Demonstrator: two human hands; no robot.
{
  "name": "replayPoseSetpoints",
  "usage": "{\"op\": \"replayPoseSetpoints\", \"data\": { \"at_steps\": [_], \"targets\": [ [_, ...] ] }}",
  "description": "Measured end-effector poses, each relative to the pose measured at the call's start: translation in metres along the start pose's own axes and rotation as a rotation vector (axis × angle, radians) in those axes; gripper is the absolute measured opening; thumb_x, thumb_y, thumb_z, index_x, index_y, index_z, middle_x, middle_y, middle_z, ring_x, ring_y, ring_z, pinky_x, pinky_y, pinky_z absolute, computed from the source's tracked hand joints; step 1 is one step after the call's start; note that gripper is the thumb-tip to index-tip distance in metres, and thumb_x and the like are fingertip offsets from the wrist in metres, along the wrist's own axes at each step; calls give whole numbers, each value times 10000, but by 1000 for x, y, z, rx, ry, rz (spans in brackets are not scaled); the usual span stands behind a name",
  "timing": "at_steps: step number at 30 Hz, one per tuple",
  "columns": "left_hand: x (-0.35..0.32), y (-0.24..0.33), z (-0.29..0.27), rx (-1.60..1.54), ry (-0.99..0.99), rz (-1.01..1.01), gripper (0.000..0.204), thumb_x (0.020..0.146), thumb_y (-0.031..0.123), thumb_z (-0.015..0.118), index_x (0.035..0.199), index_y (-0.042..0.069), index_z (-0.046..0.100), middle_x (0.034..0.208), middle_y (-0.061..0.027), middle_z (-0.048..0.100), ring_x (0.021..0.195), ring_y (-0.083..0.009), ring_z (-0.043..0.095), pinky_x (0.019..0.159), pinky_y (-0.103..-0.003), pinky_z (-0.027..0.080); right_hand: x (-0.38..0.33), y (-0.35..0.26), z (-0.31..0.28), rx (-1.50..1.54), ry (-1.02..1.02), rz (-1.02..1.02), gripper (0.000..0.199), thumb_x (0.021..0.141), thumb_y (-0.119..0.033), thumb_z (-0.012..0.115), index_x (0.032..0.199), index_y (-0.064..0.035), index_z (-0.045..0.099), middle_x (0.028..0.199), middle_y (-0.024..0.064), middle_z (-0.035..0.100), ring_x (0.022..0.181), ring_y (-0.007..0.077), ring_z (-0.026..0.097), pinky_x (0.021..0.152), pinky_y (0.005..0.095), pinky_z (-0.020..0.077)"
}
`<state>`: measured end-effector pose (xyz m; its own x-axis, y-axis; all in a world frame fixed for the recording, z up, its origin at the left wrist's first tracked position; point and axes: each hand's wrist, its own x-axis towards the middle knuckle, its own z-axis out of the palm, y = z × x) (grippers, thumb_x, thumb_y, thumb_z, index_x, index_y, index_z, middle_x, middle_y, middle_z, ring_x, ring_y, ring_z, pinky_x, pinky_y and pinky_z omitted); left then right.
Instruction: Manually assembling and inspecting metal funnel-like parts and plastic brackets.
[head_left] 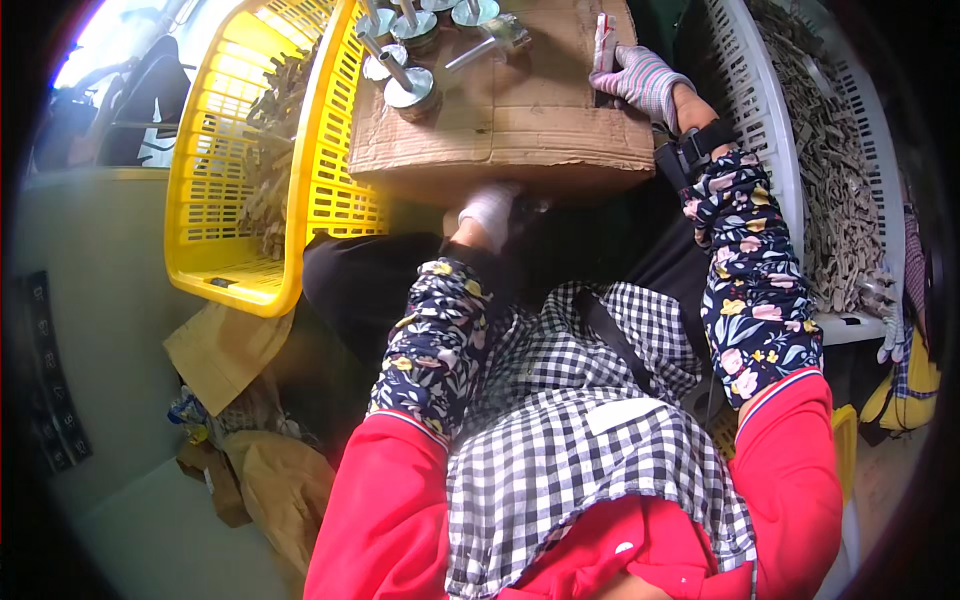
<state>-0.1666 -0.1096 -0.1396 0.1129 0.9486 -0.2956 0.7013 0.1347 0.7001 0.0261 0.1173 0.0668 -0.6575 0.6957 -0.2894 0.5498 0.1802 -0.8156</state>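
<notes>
My right hand (648, 82), in a striped knit glove, is closed around a narrow red-and-white object (605, 40) at the right edge of a cardboard box (560, 120). I cannot make out what kind of object it is. My left hand (488, 213), in a pale glove, is low in front of the box's near side. Motion smears its fingers, and a small shiny spot shows beside it. Several round metal discs with rods (408, 88) stand on the box's far left part. Another rod piece (472, 54) lies tilted beside them.
A yellow plastic basket (305, 170) of small grey-brown pieces stands left of the box. A white basket (765, 110) holding many similar pieces (825, 170) is on the right. Brown paper (275, 480) and a cardboard piece (228, 350) lie at lower left.
</notes>
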Motion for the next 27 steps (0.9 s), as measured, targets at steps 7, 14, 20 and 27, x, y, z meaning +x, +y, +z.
{"op": "replayPoseSetpoints", "data": {
  "at_steps": [7,14,20,27],
  "targets": [
    [-26,33,-15,-769,24,218,288,843,109,472,1119,110,552,1198,-76,542,1131,-209,491,946,-320,413,11,12,-12,-128,78,1,245,798,-221,687,924,-32,596,738,39,597,611,131,560,548,290,460],
    [-45,98,-58,-2016,-433,227,512,884,425,456,1264,82,458,1289,-122,464,1139,-292,462,992,-462,354,-8,-6,-13,-37,50,105,240,802,-188,680,958,-23,599,737,41,599,591,115,559,531,277,466],
    [-98,165,-118,-1381,-204,-337,649,907,527,423,1273,-8,432,1094,-164,603,972,-284,600,780,-400,510,-1,0,-9,-160,28,11,237,784,-185,689,943,-24,620,790,67,642,622,141,604,561,285,492],
    [-24,223,-154,-976,264,-238,474,910,402,491,1191,20,497,1080,-124,599,888,-225,602,657,-288,485,6,24,-19,248,-56,28,221,799,-164,680,908,21,631,789,88,662,590,139,595,527,253,478]
  ]
}}
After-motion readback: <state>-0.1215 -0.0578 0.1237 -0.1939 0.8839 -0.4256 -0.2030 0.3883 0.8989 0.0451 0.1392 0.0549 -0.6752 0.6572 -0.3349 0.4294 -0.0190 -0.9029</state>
